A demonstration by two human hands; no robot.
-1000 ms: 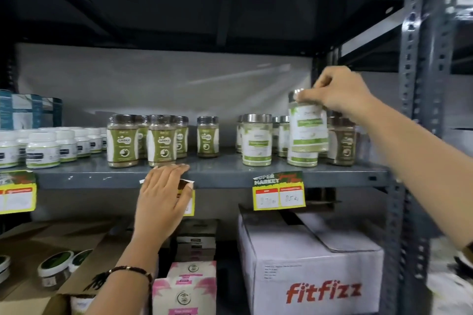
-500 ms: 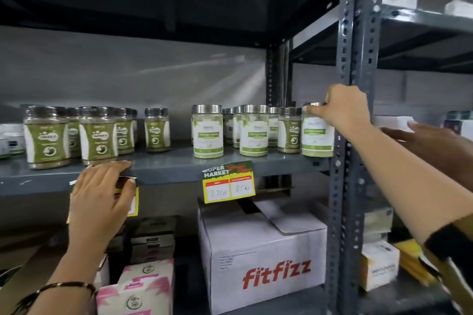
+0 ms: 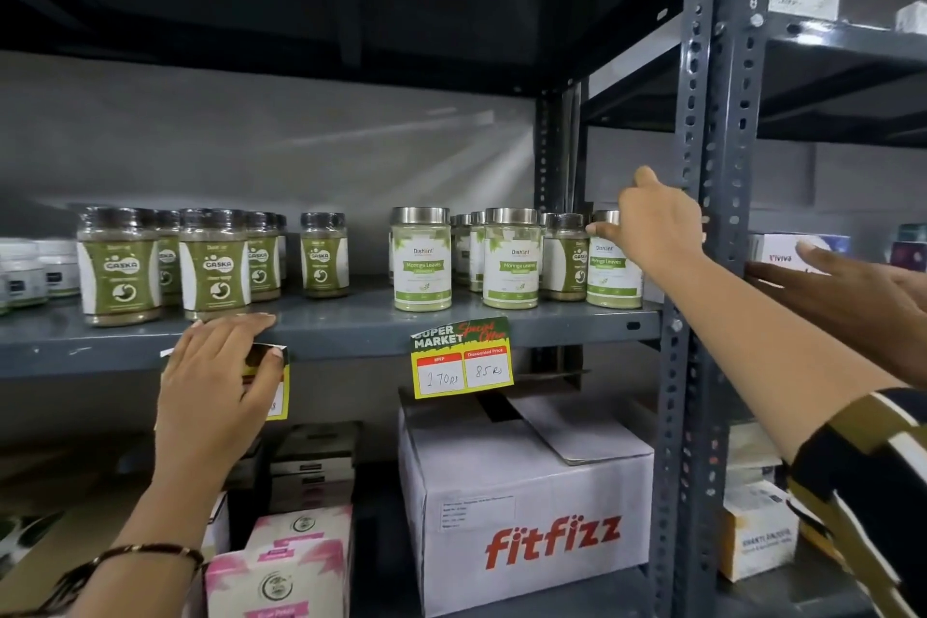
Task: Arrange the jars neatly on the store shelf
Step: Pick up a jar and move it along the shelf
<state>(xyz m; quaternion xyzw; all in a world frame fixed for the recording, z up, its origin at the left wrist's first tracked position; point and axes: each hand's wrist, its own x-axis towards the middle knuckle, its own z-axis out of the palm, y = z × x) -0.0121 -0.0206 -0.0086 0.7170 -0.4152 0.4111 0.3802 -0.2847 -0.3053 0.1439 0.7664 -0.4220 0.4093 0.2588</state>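
We see a pale green jar (image 3: pixel 613 274) standing upright at the shelf's (image 3: pixel 351 324) right end, beside the steel post (image 3: pixel 702 216). Our right hand (image 3: pixel 654 226) rests loosely open on its lid; our left hand (image 3: pixel 220 379), fingers spread flat, presses the shelf's front edge.

Three pale Moringa jars (image 3: pixel 422 260) stand in the front row at centre frame, more half hidden behind; two dark Gaska jars (image 3: pixel 119 266) front the left group, one (image 3: pixel 324 254) stands alone, one (image 3: pixel 566 257) sits among the pale jars; two price tags (image 3: pixel 462 357) hang below; one Fitfizz box (image 3: pixel 526 502); three hands (image 3: pixel 652 221) show.
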